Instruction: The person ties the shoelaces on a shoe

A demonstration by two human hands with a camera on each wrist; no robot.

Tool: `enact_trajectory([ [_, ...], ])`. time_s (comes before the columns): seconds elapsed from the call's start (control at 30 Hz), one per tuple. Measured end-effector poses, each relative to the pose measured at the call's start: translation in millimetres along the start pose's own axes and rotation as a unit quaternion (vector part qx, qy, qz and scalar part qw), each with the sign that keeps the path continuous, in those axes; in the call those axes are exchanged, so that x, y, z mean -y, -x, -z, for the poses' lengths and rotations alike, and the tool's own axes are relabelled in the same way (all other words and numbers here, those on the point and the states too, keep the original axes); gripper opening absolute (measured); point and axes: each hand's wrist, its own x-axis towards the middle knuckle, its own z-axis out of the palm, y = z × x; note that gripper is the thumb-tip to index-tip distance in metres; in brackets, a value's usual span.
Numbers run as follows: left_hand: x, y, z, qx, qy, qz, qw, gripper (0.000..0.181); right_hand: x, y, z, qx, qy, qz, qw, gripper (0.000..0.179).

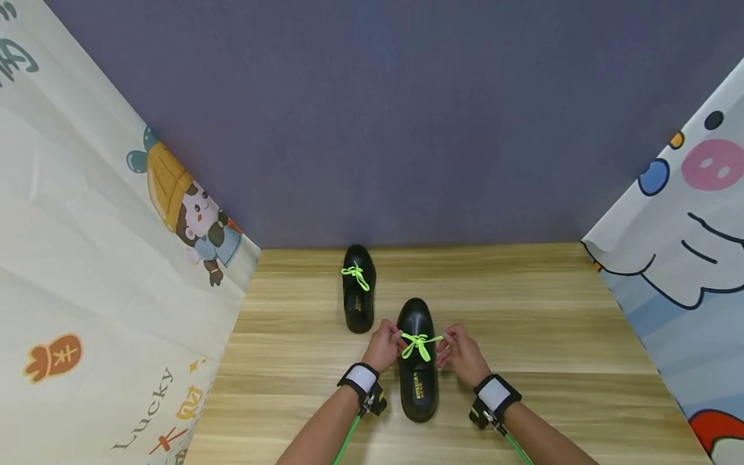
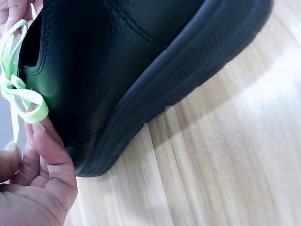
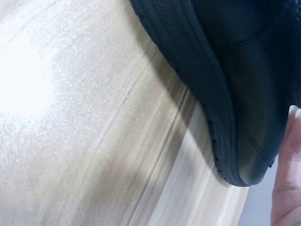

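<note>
A black leather shoe lies before me, toe pointing away, with a bright yellow-green shoelace tied in a bow across it. On the shoe's left side, my left hand pinches one strand of the lace between thumb and fingertips; the left wrist view shows this hand with a loop over its fingers. To the right of the shoe, my right hand pinches another strand, drawn out sideways from the knot. Only a finger of the right hand appears in the right wrist view, beside the shoe.
A second black shoe with a tied yellow-green lace stands farther off to the left. Under both is a wood-patterned surface, bounded by a grey-blue panel behind and printed white sheets at the sides. Green cables trail from my wrists.
</note>
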Motion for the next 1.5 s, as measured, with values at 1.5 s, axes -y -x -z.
enact_trajectory([
  [1.5, 16.3, 22.2, 10.3, -0.125, -0.25, -0.22, 0.9346, 0.025, 2, 3.9, 3, -0.002, 0.41, 0.236, 0.8811, 0.022],
])
